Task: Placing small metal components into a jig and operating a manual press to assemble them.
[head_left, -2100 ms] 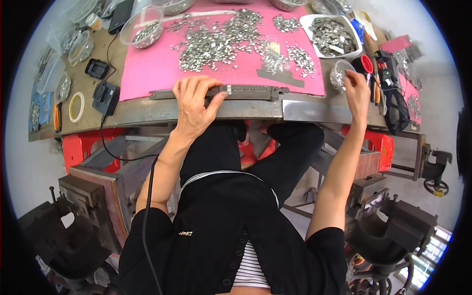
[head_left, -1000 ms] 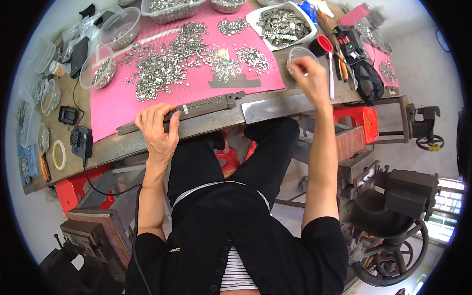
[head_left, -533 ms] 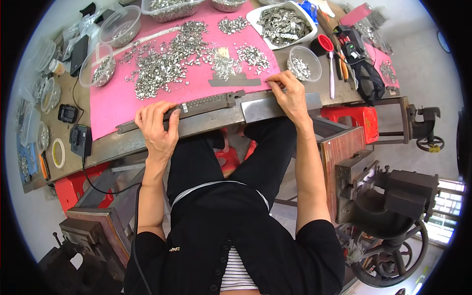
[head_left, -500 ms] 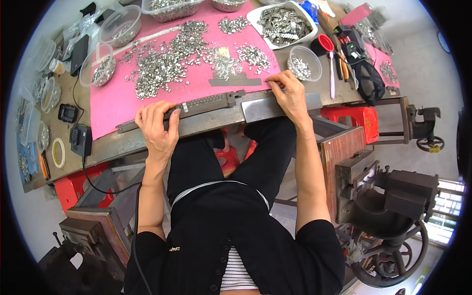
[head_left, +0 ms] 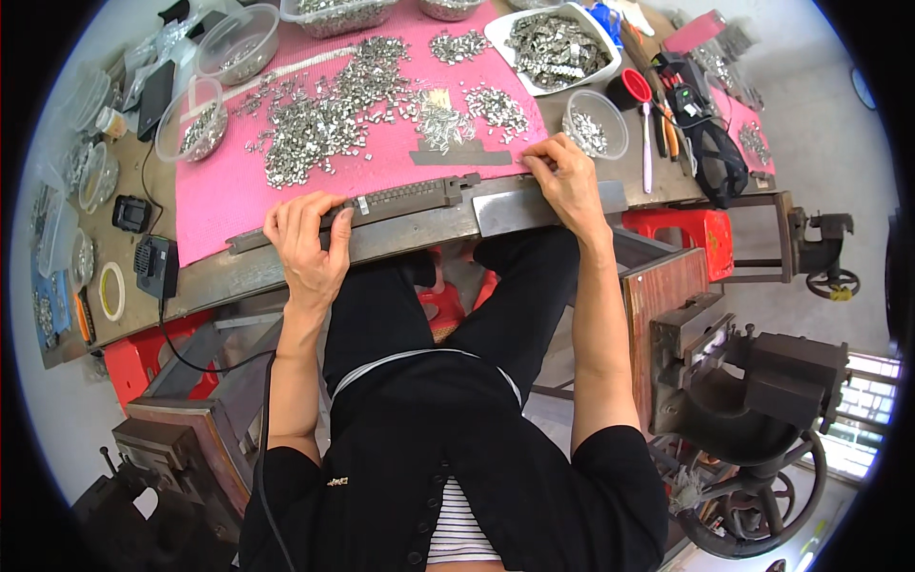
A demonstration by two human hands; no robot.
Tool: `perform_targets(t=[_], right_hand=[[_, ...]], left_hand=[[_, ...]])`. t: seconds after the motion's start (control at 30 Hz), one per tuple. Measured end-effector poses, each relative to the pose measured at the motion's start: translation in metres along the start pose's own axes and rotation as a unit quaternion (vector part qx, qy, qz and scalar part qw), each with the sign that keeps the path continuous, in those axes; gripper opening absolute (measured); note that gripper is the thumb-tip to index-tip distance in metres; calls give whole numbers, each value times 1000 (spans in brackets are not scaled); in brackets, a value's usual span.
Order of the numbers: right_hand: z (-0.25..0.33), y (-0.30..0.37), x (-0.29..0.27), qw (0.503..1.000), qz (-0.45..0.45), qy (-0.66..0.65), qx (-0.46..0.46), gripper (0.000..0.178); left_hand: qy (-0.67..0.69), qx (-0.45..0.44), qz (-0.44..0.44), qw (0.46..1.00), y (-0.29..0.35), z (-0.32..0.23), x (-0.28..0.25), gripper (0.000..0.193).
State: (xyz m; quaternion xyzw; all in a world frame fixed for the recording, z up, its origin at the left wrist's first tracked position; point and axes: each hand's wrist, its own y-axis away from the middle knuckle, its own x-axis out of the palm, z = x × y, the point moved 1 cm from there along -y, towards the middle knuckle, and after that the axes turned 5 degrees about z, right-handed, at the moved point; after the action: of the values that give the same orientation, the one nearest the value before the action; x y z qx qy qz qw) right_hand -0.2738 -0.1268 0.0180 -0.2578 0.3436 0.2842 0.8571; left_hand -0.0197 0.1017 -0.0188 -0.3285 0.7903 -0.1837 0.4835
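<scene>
A long dark metal bar with a row of slots [head_left: 410, 196] lies along the front edge of the bench. My left hand [head_left: 313, 246] is closed over its left part, thumb on the near side and fingers across the top. Further right, my right hand [head_left: 574, 191] is pinched at the fingertips above the pink mat; whatever is between them is too small to make out. Below that hand lies a flat steel plate [head_left: 515, 210] on the bench edge. A flat grey strip [head_left: 461, 156] rests just beyond the bar, with thin silvery pieces [head_left: 444, 128] heaped behind it.
Small metal parts [head_left: 319, 129] are spread over the pink mat [head_left: 214, 214]. Around it stand a round clear tub [head_left: 620, 138], a white tray of metal links [head_left: 491, 36] and a red cup [head_left: 626, 88]. A machine with a handwheel [head_left: 820, 496] stands at the right.
The bench view has shifted very slightly to the right. Both hands keep nearly the same pose, the left on the bar and the right pinched.
</scene>
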Motion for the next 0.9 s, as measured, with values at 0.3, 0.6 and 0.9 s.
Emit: perform_targets(t=[0.3, 0.6, 0.9], right_hand=[[4, 0, 11, 998, -3, 51, -40, 10], [49, 4, 33, 993, -30, -113, -15, 11], [71, 11, 76, 986, -89, -68, -122, 12]], left_hand=[[1, -3, 3, 1000, 0, 1, 0, 18], [2, 0, -2, 1000, 2, 2, 2, 20], [-4, 2, 8, 1000, 2, 0, 1, 22]])
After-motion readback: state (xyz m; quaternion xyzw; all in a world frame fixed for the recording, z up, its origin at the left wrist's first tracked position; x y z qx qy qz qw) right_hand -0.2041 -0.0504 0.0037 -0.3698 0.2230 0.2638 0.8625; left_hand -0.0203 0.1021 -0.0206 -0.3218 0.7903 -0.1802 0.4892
